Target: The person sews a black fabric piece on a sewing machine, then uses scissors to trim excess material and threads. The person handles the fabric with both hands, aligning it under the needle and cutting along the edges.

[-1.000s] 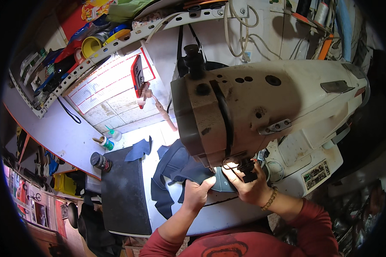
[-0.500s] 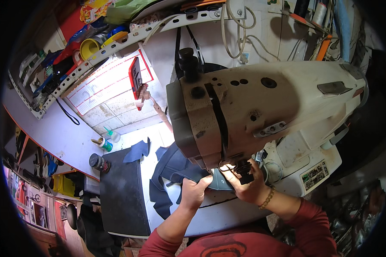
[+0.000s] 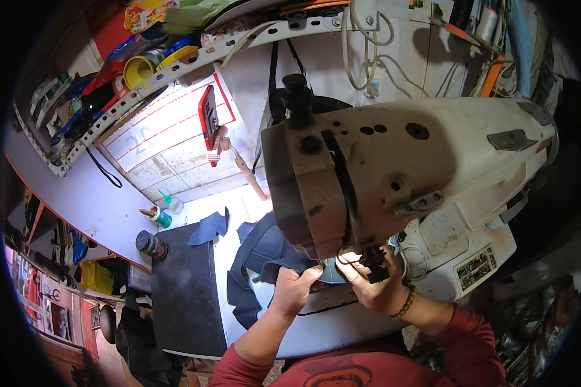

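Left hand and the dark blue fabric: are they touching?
Touching. The head view shows the left hand gripping the dark blue fabric at its near edge, thumb against it.

White worktable (image 3: 329,330), sewing machine (image 3: 394,171) on it, navy fabric pieces (image 3: 262,244), black mat (image 3: 187,297), dark jar (image 3: 150,244) near its corner.

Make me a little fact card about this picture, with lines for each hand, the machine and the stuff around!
Machine: sewing machine, pale and stained
Left hand: pinching dark blue cloth
Right hand: at the machine's front end, fingers partly hidden
Right wrist: beaded bracelet
Left of the cloth: black mat, jar
On the wall: calendar
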Demonstrator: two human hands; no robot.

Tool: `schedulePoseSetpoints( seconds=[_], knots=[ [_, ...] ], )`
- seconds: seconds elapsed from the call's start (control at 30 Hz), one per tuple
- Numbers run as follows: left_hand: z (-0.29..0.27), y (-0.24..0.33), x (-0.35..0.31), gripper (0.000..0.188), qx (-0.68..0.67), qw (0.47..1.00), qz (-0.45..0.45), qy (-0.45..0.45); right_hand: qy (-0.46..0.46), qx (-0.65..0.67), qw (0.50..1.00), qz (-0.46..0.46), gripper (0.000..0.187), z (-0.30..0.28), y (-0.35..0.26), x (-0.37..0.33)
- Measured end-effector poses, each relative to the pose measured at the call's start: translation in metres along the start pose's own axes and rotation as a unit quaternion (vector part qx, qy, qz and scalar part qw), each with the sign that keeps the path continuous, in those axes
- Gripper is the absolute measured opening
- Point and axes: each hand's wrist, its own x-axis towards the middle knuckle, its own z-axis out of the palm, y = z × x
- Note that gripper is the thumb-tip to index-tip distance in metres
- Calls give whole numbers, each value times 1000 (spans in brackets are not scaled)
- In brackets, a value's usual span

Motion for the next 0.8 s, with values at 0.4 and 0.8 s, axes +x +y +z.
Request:
schedulePoseSetpoints(
  seconds=[0.4, 0.8],
  knots=[
    [-8, -3, 6, 12, 32, 999, -42, 8, 4, 20, 1000, -5, 17, 5, 5, 2],
    [-11, -2, 10, 14, 21, 998, -57, -4, 18, 22, 999, 16, 25, -1, 10, 17]
  ],
)
